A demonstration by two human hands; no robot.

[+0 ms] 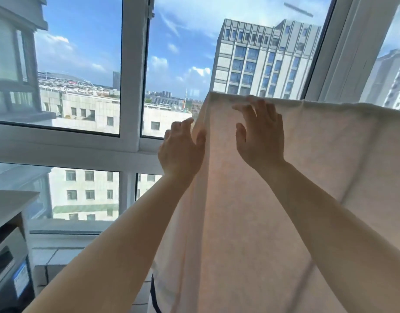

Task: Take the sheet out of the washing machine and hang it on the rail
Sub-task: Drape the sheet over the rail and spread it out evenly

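The sheet (262, 211) is draped from a high fold, presumably over the rail, which is hidden by the cloth. Its left edge is pinched by the left hand (183, 150), thumb in front and fingers curled behind. The right hand (260, 134) is laid flat on the front of the sheet just below the fold, fingers spread wide. A window (131, 86) is seen behind.

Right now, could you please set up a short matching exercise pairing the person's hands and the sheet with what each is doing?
Column 1:
1. left hand
2. right hand
3. sheet

Column 2:
A. draped over the top, hanging down
B. fingers spread flat on the cloth's front
C. holding the cloth's left edge

Pairs: 1-C, 2-B, 3-A
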